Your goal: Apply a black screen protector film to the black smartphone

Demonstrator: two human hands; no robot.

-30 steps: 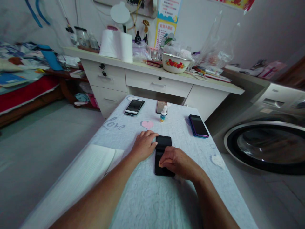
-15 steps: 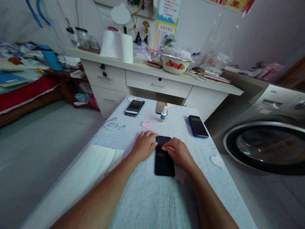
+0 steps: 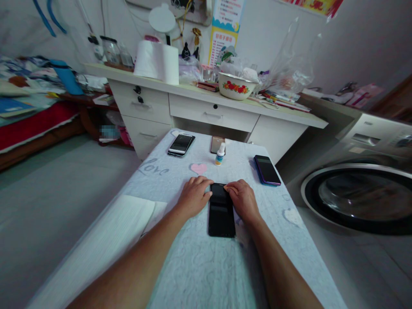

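A black smartphone (image 3: 221,214) lies face up on the cloth-covered table in front of me. My left hand (image 3: 195,195) steadies it at the upper left, with fingertips at the top corner and the thumb against the side. At the upper right of the screen is my right hand (image 3: 243,198), its fingers pinched together. A small pale-orange bit shows at those fingertips, too little of it to name. Farther back stands a small white spray bottle (image 3: 220,155) with a blue and yellow label, in front of a gold-coloured phone (image 3: 216,143).
Stacked phones lie at the table's back left (image 3: 181,144) and right (image 3: 267,170). A folded whitish sheet (image 3: 128,219) covers the left side. Beyond the table is a white desk (image 3: 214,112) with a flowered bowl (image 3: 237,87); a washing machine (image 3: 360,148) stands right.
My right hand has slid up and to the right over the phone's screen, from its middle to the upper right edge. My left hand stays in place.
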